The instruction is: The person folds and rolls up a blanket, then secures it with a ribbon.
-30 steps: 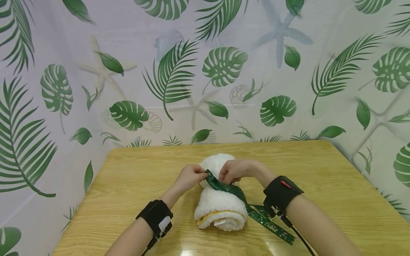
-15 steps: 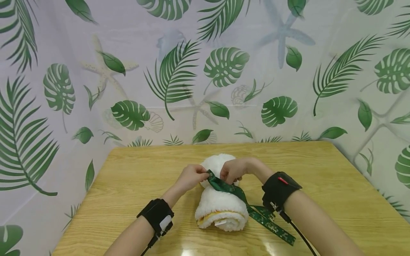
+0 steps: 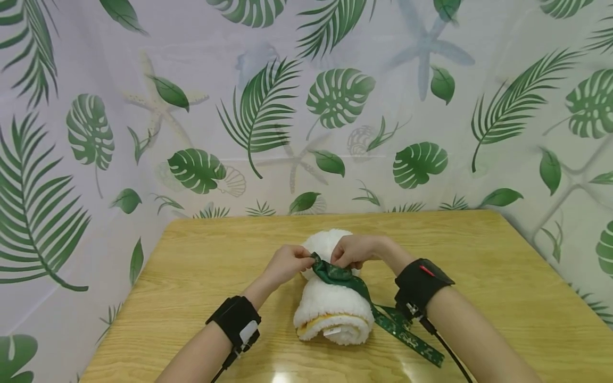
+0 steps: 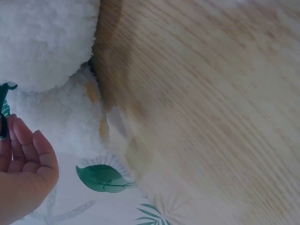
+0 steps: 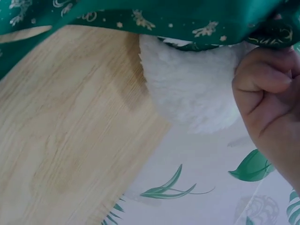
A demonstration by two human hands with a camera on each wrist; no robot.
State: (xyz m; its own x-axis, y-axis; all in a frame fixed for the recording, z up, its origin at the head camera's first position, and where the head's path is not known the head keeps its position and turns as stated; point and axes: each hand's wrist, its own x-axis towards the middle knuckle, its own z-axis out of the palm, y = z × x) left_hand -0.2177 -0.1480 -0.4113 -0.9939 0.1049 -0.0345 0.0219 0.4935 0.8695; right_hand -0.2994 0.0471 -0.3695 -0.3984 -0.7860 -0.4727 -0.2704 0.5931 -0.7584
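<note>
A white fluffy rolled blanket lies lengthwise on the table, narrowed at its middle where a dark green ribbon with gold print crosses it. My left hand pinches the ribbon at the left of the narrowed part; in the left wrist view, green ribbon shows at those fingertips. My right hand, over the roll's far half, has curled fingers gripping the ribbon just right of there. Close up in the right wrist view, the ribbon spans in front of the white pile up to that hand.
Loose ribbon tails trail over the wooden table to the right, below the right wrist. A small white label shows at the roll's near end. Behind stands a leaf-printed cloth backdrop. Both wrists wear black straps with cables.
The ribbon between my hands has bunched up and folded over near the right fingers. My hands stay almost in place, and the head view has shifted slightly.
</note>
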